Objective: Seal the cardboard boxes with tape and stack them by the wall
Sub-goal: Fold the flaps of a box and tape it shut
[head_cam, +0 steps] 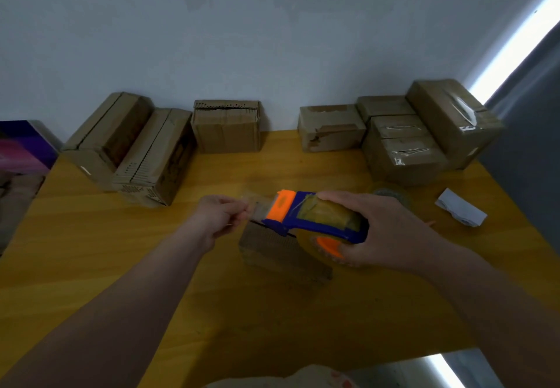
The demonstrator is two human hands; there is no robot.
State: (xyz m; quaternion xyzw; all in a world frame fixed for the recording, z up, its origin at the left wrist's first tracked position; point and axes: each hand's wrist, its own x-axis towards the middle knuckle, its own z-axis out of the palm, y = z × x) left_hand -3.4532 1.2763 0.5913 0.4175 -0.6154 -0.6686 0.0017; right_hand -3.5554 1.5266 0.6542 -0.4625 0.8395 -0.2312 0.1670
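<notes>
My right hand [375, 230] grips a blue and orange tape dispenser [312, 218] holding a roll of clear tape, above the middle of the yellow table [121, 266]. My left hand [221, 215] pinches the free end of the tape [257, 205] just left of the dispenser's orange head. Beneath the dispenser lies a small cardboard box [281, 254], partly hidden by it. Taped boxes [424, 136] are stacked by the wall at the back right.
More cardboard boxes stand along the wall: two leaning at the back left [130, 148], one in the middle [227, 127], one right of centre [330, 128]. A spare tape roll [391, 195] and a white paper scrap [460, 210] lie at the right.
</notes>
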